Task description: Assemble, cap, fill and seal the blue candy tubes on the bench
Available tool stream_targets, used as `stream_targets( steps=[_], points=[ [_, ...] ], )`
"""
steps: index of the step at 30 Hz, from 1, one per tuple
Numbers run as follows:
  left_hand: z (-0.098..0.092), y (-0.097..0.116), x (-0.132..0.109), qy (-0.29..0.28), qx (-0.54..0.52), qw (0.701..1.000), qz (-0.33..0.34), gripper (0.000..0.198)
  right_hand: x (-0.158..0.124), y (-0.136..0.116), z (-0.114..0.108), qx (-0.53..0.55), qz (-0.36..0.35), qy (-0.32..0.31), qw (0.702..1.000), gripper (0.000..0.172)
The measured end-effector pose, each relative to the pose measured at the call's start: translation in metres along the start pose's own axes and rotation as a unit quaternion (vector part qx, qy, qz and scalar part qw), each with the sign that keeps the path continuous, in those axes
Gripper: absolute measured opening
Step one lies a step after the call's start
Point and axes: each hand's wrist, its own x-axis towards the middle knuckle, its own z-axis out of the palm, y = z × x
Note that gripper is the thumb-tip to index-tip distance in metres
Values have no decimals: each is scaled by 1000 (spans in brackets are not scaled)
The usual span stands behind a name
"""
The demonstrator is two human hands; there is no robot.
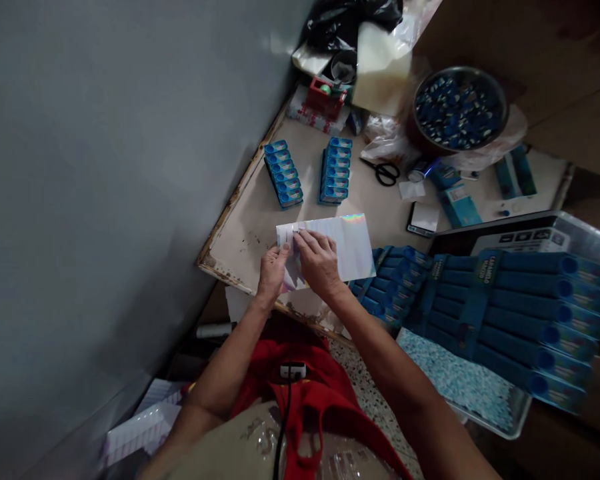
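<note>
A flat, shiny white card sheet (356,248) with a rainbow sheen at its far edge is held over the front of the worktable. My left hand (273,270) grips its left end, thumb on top. My right hand (321,261) lies over the middle, its curled fingertips pressed together on the card beside small slits near that left end. Part of the card is hidden beneath the right hand. Beyond it stand two rows of small blue boxes, a left row (283,175) and a right row (336,171).
Black scissors (386,175) and a red tape dispenser (325,97) lie farther back. A metal bowl (504,110) holds many blue-wrapped pieces. At right, long blue cartons (520,293) rest over a tray of pale blue bits (455,370). A grey wall (105,167) borders the left.
</note>
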Motion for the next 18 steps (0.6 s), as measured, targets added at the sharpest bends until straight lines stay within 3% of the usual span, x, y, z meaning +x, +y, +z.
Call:
stream_targets(
  steps=[3, 6, 9, 12, 14, 16, 18],
  points=[
    [-9, 6, -3, -1, -8, 1000, 6, 41, -11, -16, -8, 19, 22, 4, 1000, 30],
    [-35, 15, -1, 38, -15, 999, -31, 40, -22, -34, -26, 85, 50, -7, 995, 28],
    [-88, 22, 11, 119, -1, 992, -39, 38, -35, -43, -51, 237, 97, -32, 966, 20],
    [-150, 21, 30, 207, 75, 975, -22, 31, -43, -34, -71, 379, 200, -49, 902, 23],
    [-175, 17, 39, 241, 160, 957, -24, 30, -42, -18, -76, 433, 255, -37, 864, 28],
    [-175, 14, 42, 255, 229, 939, 6, 37, -36, 1, -76, 465, 282, -19, 839, 32],
    [-148, 11, 39, 248, 257, 931, 70, 51, -27, 18, -73, 479, 299, -10, 825, 34]
  ],
)
